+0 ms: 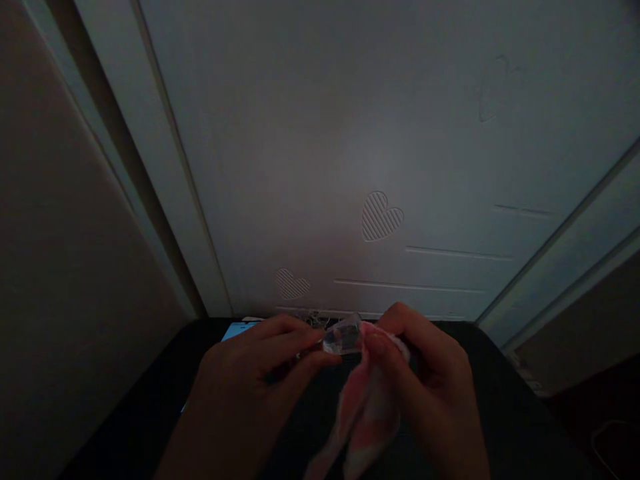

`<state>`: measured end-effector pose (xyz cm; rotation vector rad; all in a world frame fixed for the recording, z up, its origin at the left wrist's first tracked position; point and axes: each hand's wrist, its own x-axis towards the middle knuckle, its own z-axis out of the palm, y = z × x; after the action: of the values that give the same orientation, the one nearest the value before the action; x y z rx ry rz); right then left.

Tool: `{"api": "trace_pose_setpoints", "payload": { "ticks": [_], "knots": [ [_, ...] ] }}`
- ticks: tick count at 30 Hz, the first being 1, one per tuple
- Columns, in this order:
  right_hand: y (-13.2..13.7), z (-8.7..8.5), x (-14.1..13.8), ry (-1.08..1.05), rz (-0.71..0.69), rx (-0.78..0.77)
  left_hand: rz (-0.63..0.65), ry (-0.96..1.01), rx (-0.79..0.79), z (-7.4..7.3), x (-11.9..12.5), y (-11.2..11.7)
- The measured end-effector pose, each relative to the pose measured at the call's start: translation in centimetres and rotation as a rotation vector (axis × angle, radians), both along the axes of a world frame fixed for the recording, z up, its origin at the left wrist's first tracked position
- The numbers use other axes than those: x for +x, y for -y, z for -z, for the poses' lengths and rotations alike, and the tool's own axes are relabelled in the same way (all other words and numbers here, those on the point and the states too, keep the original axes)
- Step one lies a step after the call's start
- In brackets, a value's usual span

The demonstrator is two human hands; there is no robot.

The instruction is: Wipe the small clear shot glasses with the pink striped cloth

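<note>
In the head view, a small clear piece of glass or plastic point(344, 337) lies between my two hands, low in the middle. My left hand point(263, 370) pinches its left end between thumb and fingers. Its exact kind is hard to make out in the dim light. A pink and white cloth point(373, 417) hangs down from my right hand point(427, 370), which is closed on it. The cloth's upper edge is pressed against the right end of the clear piece. Both hands are above a dark surface.
Partly behind my left hand lies a flat light-blue object point(235, 330). Small shiny tangled items point(316, 320) sit at the back edge of the dark table point(310, 407). A white panel with carved hearts point(300, 167) rises behind. A thin pale cable point(607, 427) is at lower right.
</note>
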<state>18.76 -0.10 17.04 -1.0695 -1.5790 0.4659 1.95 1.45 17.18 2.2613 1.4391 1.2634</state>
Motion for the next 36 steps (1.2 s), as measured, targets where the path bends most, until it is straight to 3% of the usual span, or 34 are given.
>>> {"api": "trace_pose_setpoints", "payload": {
  "ticks": [6, 10, 14, 20, 28, 34, 36],
  "knots": [
    [-0.2, -0.1, 0.2, -0.173, -0.097, -0.160, -0.009, 0.018, 0.045, -0.2, 0.1, 0.3],
    [-0.2, 0.0, 0.1, -0.255, -0.090, -0.221, -0.020, 0.026, 0.094, 0.0, 0.1, 0.1],
    [-0.2, -0.1, 0.2, -0.219, -0.077, -0.131, 0.018, 0.014, 0.097, 0.1, 0.0, 0.1],
    [-0.5, -0.2, 0.6, -0.139, -0.178, 0.038, 0.035, 0.058, 0.078, 0.3, 0.0, 0.2],
    [-0.4, -0.5, 1.1, -0.085, -0.217, 0.042, 0.017, 0.149, 0.004, 0.7, 0.3, 0.7],
    [-0.3, -0.7, 1.0, -0.011, -0.171, 0.064, 0.064, 0.088, 0.003, 0.4, 0.0, 0.6],
    [-0.2, -0.8, 0.9, -0.002, -0.155, 0.074, 0.023, 0.110, 0.016, 0.4, 0.0, 0.6]
  ]
}}
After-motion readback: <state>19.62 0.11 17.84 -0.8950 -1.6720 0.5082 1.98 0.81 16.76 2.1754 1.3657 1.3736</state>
